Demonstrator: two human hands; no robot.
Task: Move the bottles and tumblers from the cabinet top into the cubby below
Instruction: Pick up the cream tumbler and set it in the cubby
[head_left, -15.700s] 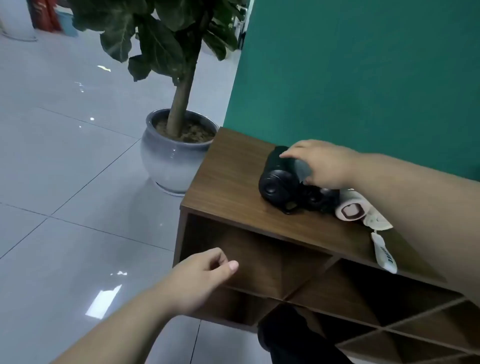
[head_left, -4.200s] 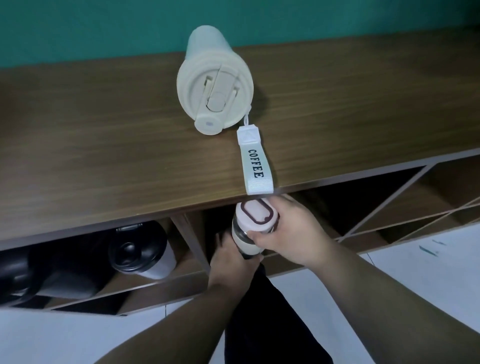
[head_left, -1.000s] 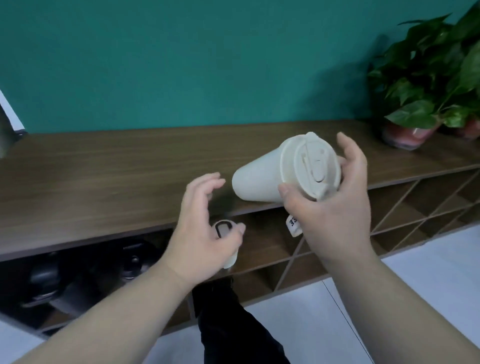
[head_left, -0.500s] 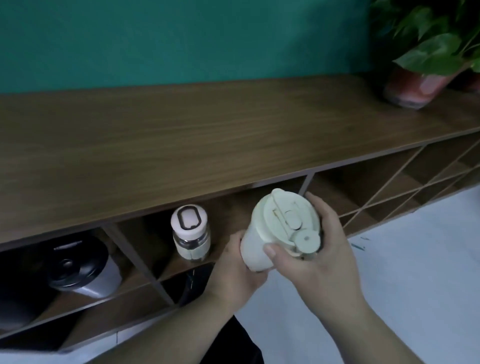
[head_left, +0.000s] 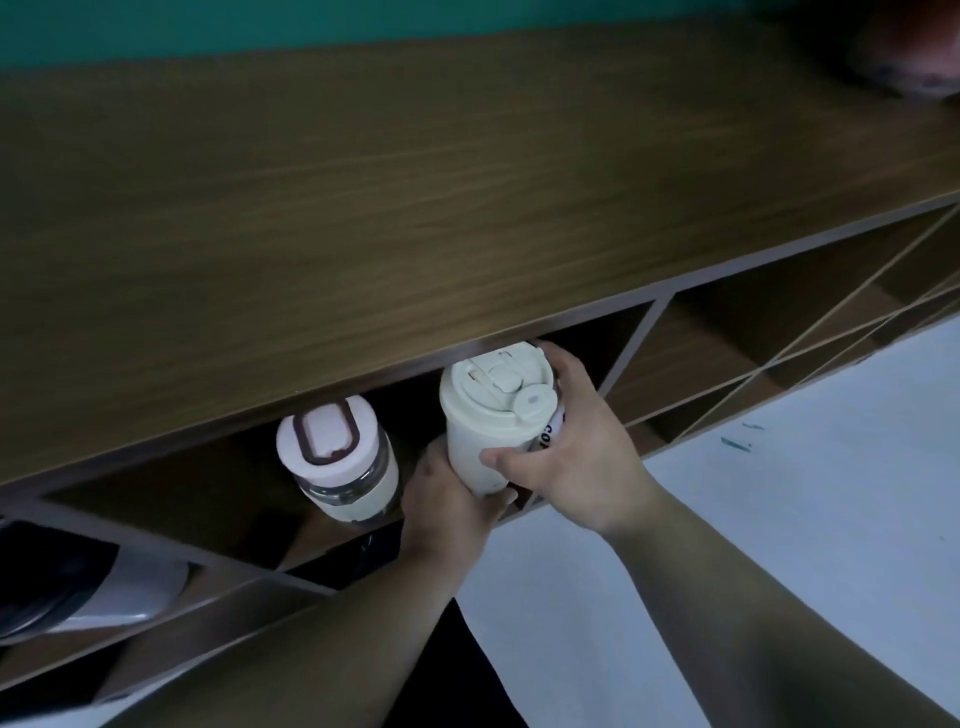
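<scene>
A cream coffee tumbler (head_left: 483, 431) with a flip lid is held at the mouth of a triangular cubby (head_left: 249, 488), just under the cabinet top's front edge. My right hand (head_left: 576, 452) wraps its side and my left hand (head_left: 447, 506) supports its base. To its left in the same cubby stands a small glass bottle (head_left: 340, 457) with a white lid and brown loop. A black-lidded tumbler (head_left: 78, 587) lies in the cubby at far left. The wooden cabinet top (head_left: 415, 182) carries no bottle in view.
More diagonal cubbies (head_left: 753, 322) run to the right. A reddish plant pot (head_left: 904, 57) sits at the top right corner of the cabinet. A green wall lies behind, and pale floor (head_left: 779, 519) spreads below right. A dark trouser leg shows under my arms.
Both hands have carried the cream tumbler up and back into the cubby mouth, closer to the glass bottle. The view has tilted down.
</scene>
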